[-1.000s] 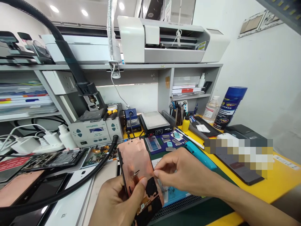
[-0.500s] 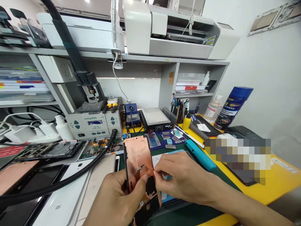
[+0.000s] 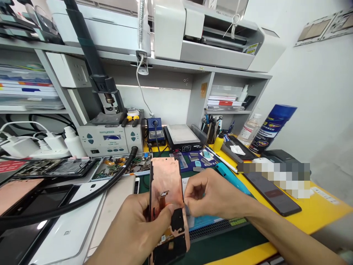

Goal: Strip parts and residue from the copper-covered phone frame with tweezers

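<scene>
My left hand [image 3: 146,221] grips a phone screen assembly [image 3: 167,176] by its long side, thumb lying across its back. That back is covered in copper-coloured foil, with black patches lower down and a small flex cable [image 3: 163,197] near the thumb. The screen stands tilted up, its lower end towards me. At its right edge my right hand [image 3: 209,193] is closed in a pinch, fingertips by the foil's side. Whatever sits between those fingertips is hidden or too small to make out. Beneath the right hand lies a light blue item [image 3: 205,221] on the green mat [image 3: 231,241].
A thick black hose [image 3: 104,195] crosses several phones and panels at left. Behind are a tray of small boards [image 3: 118,169], a hot air station [image 3: 106,141] and a flat heating plate [image 3: 183,136]. At right are a teal tool [image 3: 231,178], a black phone [image 3: 271,193] and a spray can [image 3: 271,129].
The screen assembly now stands more upright and faces me more squarely. My right hand stays at its right edge, fingers more curled. The whole view has shifted slightly.
</scene>
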Demonstrator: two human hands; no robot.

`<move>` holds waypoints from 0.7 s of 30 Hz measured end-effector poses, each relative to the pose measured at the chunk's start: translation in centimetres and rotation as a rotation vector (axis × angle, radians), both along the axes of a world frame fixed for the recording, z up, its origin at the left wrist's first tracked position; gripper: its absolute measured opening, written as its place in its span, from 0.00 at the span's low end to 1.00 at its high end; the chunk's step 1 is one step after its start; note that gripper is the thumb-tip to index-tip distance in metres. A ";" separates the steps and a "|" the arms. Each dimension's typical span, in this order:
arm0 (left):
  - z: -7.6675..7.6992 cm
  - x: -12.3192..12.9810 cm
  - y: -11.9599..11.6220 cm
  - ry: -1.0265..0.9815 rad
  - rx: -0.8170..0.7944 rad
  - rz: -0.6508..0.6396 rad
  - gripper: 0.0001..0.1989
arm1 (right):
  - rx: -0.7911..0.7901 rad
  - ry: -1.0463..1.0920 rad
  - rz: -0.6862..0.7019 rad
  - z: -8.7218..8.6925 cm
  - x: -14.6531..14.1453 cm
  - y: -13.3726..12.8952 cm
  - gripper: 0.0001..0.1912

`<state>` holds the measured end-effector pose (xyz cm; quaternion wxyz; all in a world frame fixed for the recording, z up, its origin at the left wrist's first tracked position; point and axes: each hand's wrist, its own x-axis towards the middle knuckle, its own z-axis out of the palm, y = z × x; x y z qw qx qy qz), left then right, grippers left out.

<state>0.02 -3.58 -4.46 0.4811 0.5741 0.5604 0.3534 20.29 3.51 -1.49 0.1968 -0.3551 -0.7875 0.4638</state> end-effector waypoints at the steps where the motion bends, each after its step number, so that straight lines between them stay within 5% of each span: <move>1: 0.0 -0.1 0.0 0.007 -0.001 -0.002 0.22 | -0.072 0.011 0.013 0.0 0.1 0.1 0.01; 12: 0.7 -0.4 0.2 0.007 -0.023 -0.046 0.23 | -0.564 0.149 0.034 -0.5 -0.4 1.3 0.02; 21: 0.2 -0.4 0.4 -0.033 -0.010 -0.017 0.22 | -0.750 0.236 -0.017 -1.1 -0.3 2.1 0.04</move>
